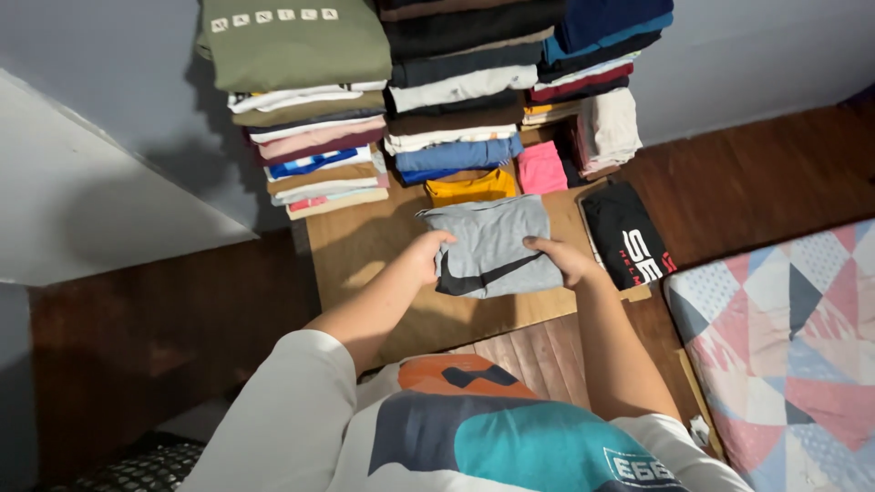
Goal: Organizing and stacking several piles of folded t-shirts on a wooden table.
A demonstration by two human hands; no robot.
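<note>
Wooden counter [365,251] carries everything. Behind the folded grey shirt [492,244], stacks of folded clothes [428,91] rise against the wall. Right of the grey shirt lies a black folded shirt [625,235]. The grey shirt rests mid-counter, its edges pinched in the grip of left hand [425,256] and right hand [563,261].

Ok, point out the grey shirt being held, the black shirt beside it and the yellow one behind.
grey shirt [492,239], head view, upper middle of the folded cloth
black shirt [618,228], head view, plain upper part
yellow shirt [469,189], head view, middle of the front fold
</note>
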